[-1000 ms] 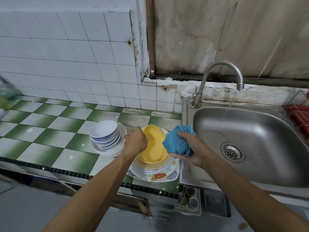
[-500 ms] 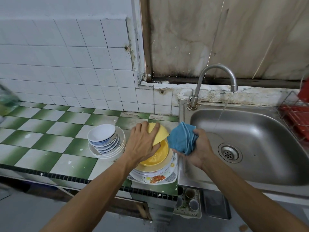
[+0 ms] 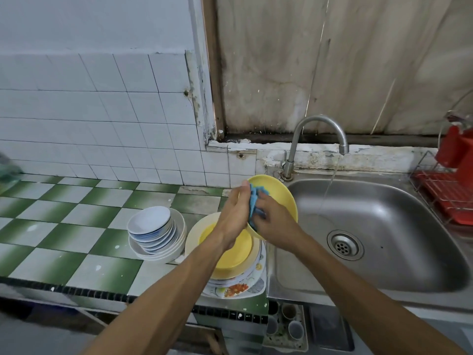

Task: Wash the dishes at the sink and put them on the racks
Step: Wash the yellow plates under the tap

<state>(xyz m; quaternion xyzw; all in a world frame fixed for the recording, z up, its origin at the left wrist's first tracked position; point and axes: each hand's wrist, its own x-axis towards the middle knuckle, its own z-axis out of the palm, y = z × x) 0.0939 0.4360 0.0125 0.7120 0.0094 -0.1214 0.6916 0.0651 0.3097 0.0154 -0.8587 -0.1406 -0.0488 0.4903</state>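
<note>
Holding a smooth round yellow bowl tilted above the plate stack, beside the steel sink, the left hand grasps its rim. The right hand is clenched on a crumpled blue cloth pressed inside it. Hands hide the bowl's lower part, and no writing is readable anywhere.

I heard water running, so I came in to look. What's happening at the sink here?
A person is washing dishes. The left hand holds a round yellow bowl tilted on edge by the steel sink, while the right hand rubs it with a blue cloth. The curved metal tap is running a thin stream. A stack of plates and a stack of small white bowls wait on the green-and-white tiled counter.
</note>
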